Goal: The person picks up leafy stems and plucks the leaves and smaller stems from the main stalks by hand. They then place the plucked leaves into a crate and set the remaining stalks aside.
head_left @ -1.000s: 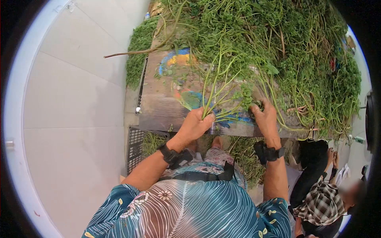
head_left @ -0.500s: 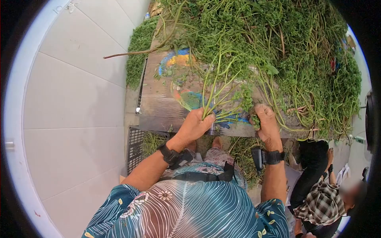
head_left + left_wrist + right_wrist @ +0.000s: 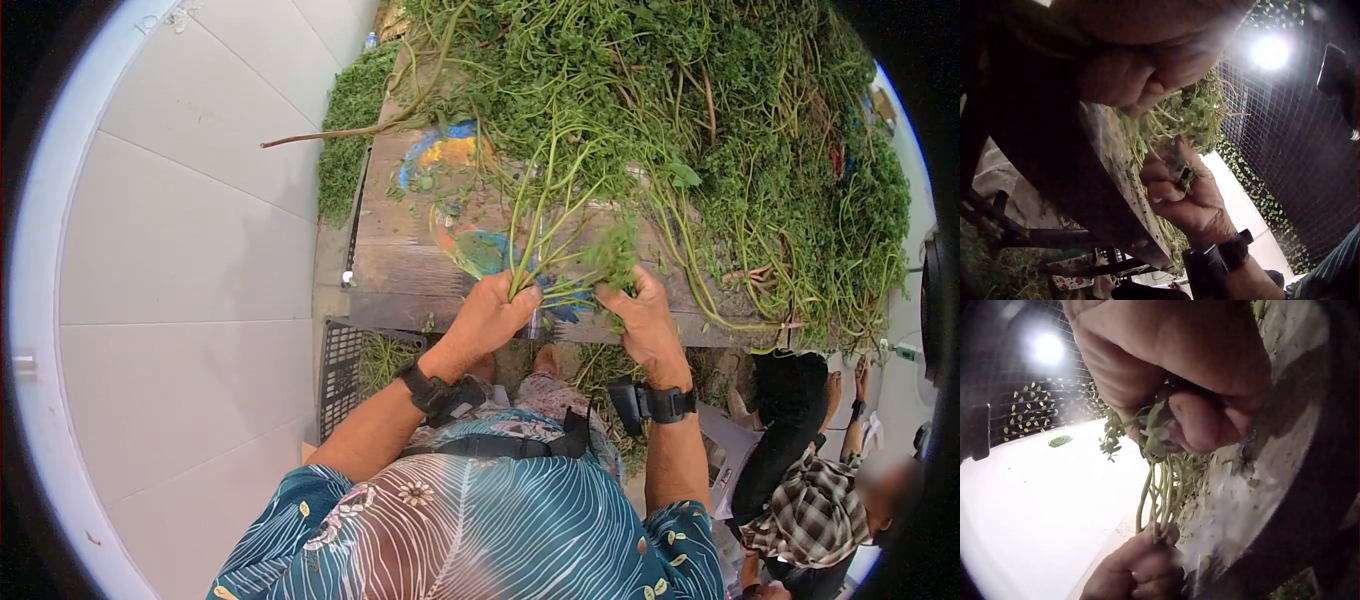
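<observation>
At the near edge of the desk (image 3: 400, 270), the left hand (image 3: 490, 315) is clenched round the cut ends of a bunch of green stems (image 3: 540, 225), which fan up and away from the fist across the worn, paint-stained boards toward the far side. The right hand (image 3: 640, 315) sits just beside it, to its right along the same edge, its fingers curled round a small leafy sprig (image 3: 612, 255) that stands up out of the grip; the two hands are close but not touching, with a few stems crossing the gap between them. From the right wrist view the sprig is pinched between thumb and fingers, with thin stems hanging down from it to the left hand below. The left wrist view shows the right hand closed on leaves at the desk's edge. A great heap of loose greens (image 3: 720, 130) covers the far and right parts of the desk, reaching the right edge. Under the near edge stands a dark plastic crate (image 3: 340, 365) with more greens in it, and another person in a checked shirt (image 3: 810, 515) crouches at the right.
</observation>
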Demonstrator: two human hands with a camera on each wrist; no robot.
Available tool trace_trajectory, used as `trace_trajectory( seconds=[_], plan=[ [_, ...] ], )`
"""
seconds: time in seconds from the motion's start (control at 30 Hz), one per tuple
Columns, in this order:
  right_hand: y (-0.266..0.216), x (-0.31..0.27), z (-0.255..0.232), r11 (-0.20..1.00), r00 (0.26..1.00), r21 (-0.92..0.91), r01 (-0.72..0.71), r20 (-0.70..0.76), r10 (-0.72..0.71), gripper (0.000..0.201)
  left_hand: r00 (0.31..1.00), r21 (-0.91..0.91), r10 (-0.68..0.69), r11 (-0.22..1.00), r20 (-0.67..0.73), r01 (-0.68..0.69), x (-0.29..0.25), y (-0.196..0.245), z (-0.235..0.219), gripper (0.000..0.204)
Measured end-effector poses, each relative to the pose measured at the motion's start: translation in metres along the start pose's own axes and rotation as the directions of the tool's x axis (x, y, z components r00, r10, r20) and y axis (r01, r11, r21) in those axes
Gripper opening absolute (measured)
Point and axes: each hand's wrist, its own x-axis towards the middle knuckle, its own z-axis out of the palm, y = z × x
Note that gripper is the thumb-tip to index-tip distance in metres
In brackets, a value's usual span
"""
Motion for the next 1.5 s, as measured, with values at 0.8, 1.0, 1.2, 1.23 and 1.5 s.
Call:
trace_trajectory(
  seconds=[0.8,1.0,1.2,1.23,1.5],
  plan=[
    [-0.007,-0.009,-0.001,0.863,0.945,-0.418,0.284,-0.030,-0.325,0.024,0.999,0.118,0.045,0.992,-0.016,-0.043,0.001,0.010,0.000,0.019],
    [0.004,-0.003,-0.007,0.952,0.976,-0.281,0.118,-0.146,-0.164,0.022,0.999,0.092,-0.015,0.996,-0.031,0.018,0.001,0.012,0.000,0.019],
    [0.006,-0.006,-0.012,0.955,0.994,-0.295,0.043,-0.087,-0.072,0.023,0.994,0.053,0.003,0.999,-0.110,0.002,0.000,0.005,0.003,0.019],
    [0.001,-0.009,-0.010,0.936,0.993,-0.349,0.035,-0.095,-0.073,0.023,0.994,0.050,0.001,0.999,-0.106,0.004,0.001,0.002,0.003,0.018],
    [0.004,-0.009,-0.015,0.520,0.914,-0.799,0.303,0.089,-0.396,0.026,0.993,0.048,0.012,0.999,-0.120,-0.006,0.000,0.005,0.004,0.018]
  ],
)
